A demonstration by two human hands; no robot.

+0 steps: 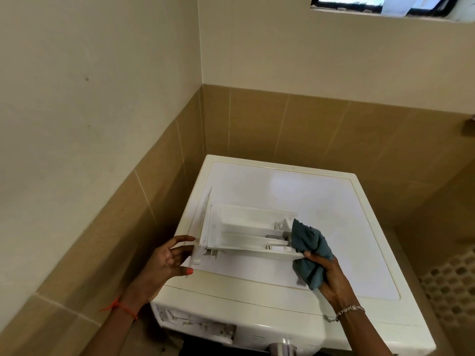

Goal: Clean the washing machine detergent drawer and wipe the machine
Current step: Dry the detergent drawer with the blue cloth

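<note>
A white front-loading washing machine [282, 191] stands in the corner of a room with cream plaster above a band of tan wall tiles [282, 124]. One dark-framed window [385, 3] sits high up, and a patch of small pebble mosaic [452, 286] shows well to the right of the right grip.

One white plastic detergent drawer [239, 227] is out of the machine and lies crosswise over its flat lid, between the two hands. Whether it rests on the lid cannot be told.

The left hand [167, 260] has its grip on the drawer's front panel, fingers above and thumb below. The right hand [329, 276] has its grip closed round one crumpled teal cloth [308, 242], which is bunched against the drawer's rear end.

Below the left grip, one open drawer slot [195, 325] gapes in the machine's front. One silver dial [281, 349] sits below and between the grips.

One orange thread [120, 308] circles the left wrist, and one chain bracelet [350, 310] the right.
</note>
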